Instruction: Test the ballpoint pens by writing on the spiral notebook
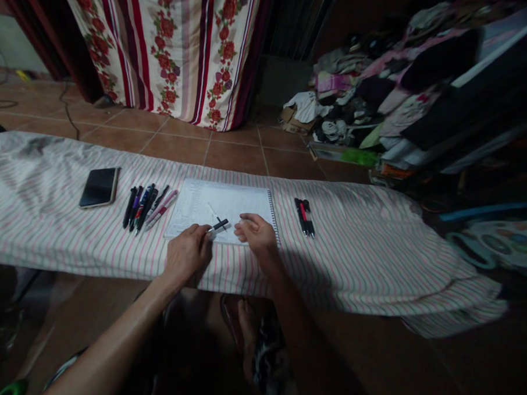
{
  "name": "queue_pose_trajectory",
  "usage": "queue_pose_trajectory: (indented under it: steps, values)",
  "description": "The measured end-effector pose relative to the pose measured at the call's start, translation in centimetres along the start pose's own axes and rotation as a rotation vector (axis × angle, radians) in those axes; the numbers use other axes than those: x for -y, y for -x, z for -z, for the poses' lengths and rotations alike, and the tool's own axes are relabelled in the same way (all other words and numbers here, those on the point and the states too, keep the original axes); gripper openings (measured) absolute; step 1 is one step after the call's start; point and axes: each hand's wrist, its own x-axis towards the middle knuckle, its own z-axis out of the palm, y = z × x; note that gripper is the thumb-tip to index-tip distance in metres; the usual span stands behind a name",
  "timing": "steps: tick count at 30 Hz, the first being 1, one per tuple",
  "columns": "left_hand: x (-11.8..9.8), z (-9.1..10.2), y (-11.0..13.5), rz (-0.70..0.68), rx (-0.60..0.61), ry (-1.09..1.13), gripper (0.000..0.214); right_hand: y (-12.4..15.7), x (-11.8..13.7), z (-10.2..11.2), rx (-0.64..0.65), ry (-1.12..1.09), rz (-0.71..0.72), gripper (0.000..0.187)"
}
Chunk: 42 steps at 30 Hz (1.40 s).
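Observation:
My left hand [188,251] is closed around a black pen [219,225], its tip end sticking out to the right over a spiral notebook [222,206]. My right hand [256,231] rests on the notebook's lower edge with its fingers curled, close to the pen; whether it holds a small part I cannot make out. The notebook lies open on a striped cloth-covered board [357,257].
A row of several pens [147,206] lies left of the notebook, with a dark phone [99,187] further left. Two or three pens [304,216] lie to the right. A floral curtain [174,50] and a heap of clothes [385,93] stand behind on the tiled floor.

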Motion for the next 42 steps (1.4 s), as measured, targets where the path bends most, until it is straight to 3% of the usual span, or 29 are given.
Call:
queue_pose_trajectory:
  steps: [4, 10, 16, 24, 34, 42]
  values:
    - [0.3, -0.3, -0.2, 0.088, -0.018, 0.081, 0.034, -0.5, -0.1, 1.0, -0.047, 0.188, 0.068, 0.022]
    - [0.5, -0.5, -0.4, 0.189, -0.025, 0.143, 0.033, 0.0, 0.9, 1.6, -0.12, 0.704, 0.271, 0.014]
    - [0.6, -0.3, -0.3, 0.201, -0.014, 0.175, 0.034, 0.6, 1.0, -0.3, -0.025, 1.008, 0.357, 0.011]
    - [1.2, 0.0, -0.3, 0.202, -0.02, 0.189, 0.033, 1.0, 0.8, -2.6, -0.037, 1.225, 0.338, 0.01]
    - [2.3, 0.9, 0.1, 0.212, -0.022, 0.167, 0.032, 0.5, 1.0, -3.1, -0.122, 1.227, 0.355, 0.011]
    - [2.5, 1.0, 0.1, 0.219, -0.048, 0.212, 0.033, -0.7, 0.8, -1.9, -0.078, 0.749, 0.284, 0.01]
